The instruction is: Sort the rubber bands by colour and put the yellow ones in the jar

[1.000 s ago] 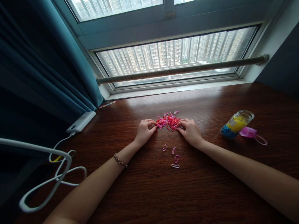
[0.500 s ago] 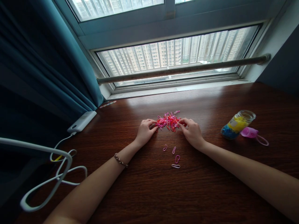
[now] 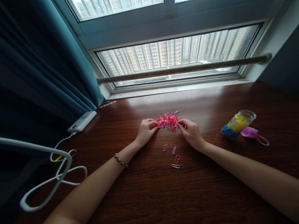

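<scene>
A small heap of pink and red loops, which look like little rubber bands, lies mid-table between both hands. At the heap's left edge, my left hand is closed, thumb and fingertips drawn together among the loops. My right hand pinches at the opposite edge. What either pinch holds is too small to make out. Nearer to me, several single loops lie apart on the wood, among them a pale one and a darker pink one. Another pink loop rests just behind the heap.
To the right a glass jar with yellow and blue contents leans over a pink translucent object with a ring. At left are a white power bank, its white cable and a blue curtain. Beyond the table is a window.
My right fingertips have shifted slightly left, further into the heap. My left fingertips have edged a little right. The loose loops have stayed in place.
</scene>
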Action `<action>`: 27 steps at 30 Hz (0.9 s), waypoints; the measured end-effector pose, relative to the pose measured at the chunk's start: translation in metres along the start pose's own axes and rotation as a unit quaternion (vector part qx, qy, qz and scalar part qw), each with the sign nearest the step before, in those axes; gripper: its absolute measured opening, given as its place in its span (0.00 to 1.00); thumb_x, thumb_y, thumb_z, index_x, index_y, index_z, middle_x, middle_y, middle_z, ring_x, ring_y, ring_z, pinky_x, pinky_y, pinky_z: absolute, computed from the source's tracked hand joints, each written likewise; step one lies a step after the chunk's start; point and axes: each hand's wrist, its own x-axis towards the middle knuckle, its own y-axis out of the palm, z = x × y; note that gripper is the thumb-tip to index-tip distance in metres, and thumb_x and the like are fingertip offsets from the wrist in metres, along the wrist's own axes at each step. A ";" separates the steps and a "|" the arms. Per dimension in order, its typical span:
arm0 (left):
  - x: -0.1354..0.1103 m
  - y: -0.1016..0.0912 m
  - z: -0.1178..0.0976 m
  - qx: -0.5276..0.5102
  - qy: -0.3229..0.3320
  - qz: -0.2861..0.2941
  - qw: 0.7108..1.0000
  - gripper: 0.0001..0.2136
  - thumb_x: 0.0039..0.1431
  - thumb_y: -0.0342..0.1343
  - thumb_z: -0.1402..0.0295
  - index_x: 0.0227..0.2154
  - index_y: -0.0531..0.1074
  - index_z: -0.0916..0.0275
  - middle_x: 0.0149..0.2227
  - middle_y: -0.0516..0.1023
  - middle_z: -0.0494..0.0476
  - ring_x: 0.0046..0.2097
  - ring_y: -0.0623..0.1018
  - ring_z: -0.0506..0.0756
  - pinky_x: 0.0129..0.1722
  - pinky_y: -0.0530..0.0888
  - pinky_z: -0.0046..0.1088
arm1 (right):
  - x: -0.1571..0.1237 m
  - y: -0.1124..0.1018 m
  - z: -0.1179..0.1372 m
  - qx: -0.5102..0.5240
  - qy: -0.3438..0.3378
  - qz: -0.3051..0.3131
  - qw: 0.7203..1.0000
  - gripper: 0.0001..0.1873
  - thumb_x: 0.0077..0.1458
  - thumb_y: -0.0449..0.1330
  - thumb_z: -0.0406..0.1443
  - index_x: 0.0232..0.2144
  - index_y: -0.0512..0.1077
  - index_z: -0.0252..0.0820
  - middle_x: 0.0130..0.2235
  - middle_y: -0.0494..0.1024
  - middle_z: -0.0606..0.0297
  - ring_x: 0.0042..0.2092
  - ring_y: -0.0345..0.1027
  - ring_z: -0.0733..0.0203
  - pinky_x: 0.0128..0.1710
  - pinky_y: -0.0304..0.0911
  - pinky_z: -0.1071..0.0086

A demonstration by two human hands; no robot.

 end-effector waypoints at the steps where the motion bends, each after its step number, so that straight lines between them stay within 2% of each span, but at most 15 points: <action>1: 0.000 0.000 0.000 -0.002 0.001 0.001 1.000 0.03 0.52 0.56 0.67 0.29 0.75 0.57 0.36 0.74 0.54 0.42 0.70 0.56 0.44 0.65 0.35 | 0.000 0.000 0.000 0.004 0.000 -0.001 1.000 0.09 0.55 0.52 0.37 0.30 0.71 0.40 0.30 0.74 0.62 0.29 0.64 0.61 0.30 0.58 0.69; 11: 0.000 -0.001 -0.001 -0.036 -0.005 -0.033 0.999 0.05 0.53 0.55 0.66 0.27 0.73 0.59 0.35 0.75 0.54 0.41 0.70 0.56 0.44 0.66 0.34 | -0.003 -0.003 0.012 0.067 -0.019 0.004 0.998 0.08 0.55 0.52 0.35 0.29 0.69 0.40 0.27 0.71 0.65 0.26 0.61 0.65 0.28 0.57 0.71; 15: 0.000 -0.001 -0.001 -0.050 -0.010 -0.042 0.998 0.05 0.54 0.53 0.67 0.28 0.73 0.60 0.36 0.74 0.55 0.42 0.70 0.56 0.45 0.66 0.35 | -0.012 -0.006 0.026 0.103 -0.098 0.094 0.985 0.08 0.54 0.53 0.35 0.27 0.69 0.40 0.25 0.70 0.65 0.27 0.61 0.65 0.28 0.58 0.72; 19: 0.001 -0.001 -0.002 -0.061 -0.012 -0.045 0.997 0.06 0.55 0.53 0.67 0.29 0.73 0.60 0.36 0.74 0.55 0.43 0.70 0.56 0.46 0.65 0.35 | -0.023 -0.009 0.037 0.119 -0.223 0.242 0.937 0.06 0.53 0.55 0.36 0.29 0.71 0.41 0.24 0.71 0.65 0.27 0.62 0.65 0.30 0.59 0.72; 21: 0.001 -0.002 -0.003 -0.071 -0.012 -0.046 0.996 0.06 0.55 0.53 0.67 0.28 0.73 0.60 0.37 0.74 0.56 0.43 0.70 0.56 0.46 0.65 0.36 | -0.025 -0.009 0.038 0.115 -0.243 0.263 0.927 0.07 0.53 0.54 0.37 0.31 0.72 0.41 0.25 0.72 0.65 0.27 0.63 0.66 0.30 0.59 0.73; 23: 0.001 -0.004 -0.005 -0.084 -0.005 -0.045 0.995 0.06 0.55 0.53 0.68 0.27 0.73 0.61 0.37 0.74 0.56 0.44 0.69 0.57 0.47 0.65 0.37 | -0.023 -0.008 0.036 0.090 -0.204 0.204 0.953 0.10 0.55 0.52 0.36 0.30 0.72 0.40 0.24 0.71 0.65 0.26 0.62 0.66 0.29 0.58 0.72; 25: 0.000 -0.008 -0.008 -0.103 0.019 -0.033 0.994 0.06 0.54 0.54 0.68 0.26 0.73 0.61 0.37 0.74 0.56 0.45 0.69 0.57 0.49 0.64 0.38 | -0.017 -0.008 0.029 0.038 -0.114 0.088 0.989 0.11 0.56 0.51 0.37 0.29 0.72 0.40 0.24 0.71 0.65 0.26 0.62 0.65 0.29 0.57 0.72; 27: -0.001 -0.012 -0.013 -0.132 0.066 0.002 0.989 0.06 0.54 0.54 0.68 0.24 0.74 0.61 0.37 0.73 0.56 0.45 0.68 0.57 0.50 0.63 0.38 | -0.008 -0.008 0.019 -0.025 -0.011 -0.013 1.000 0.10 0.55 0.52 0.38 0.30 0.72 0.41 0.26 0.73 0.65 0.26 0.62 0.64 0.29 0.56 0.71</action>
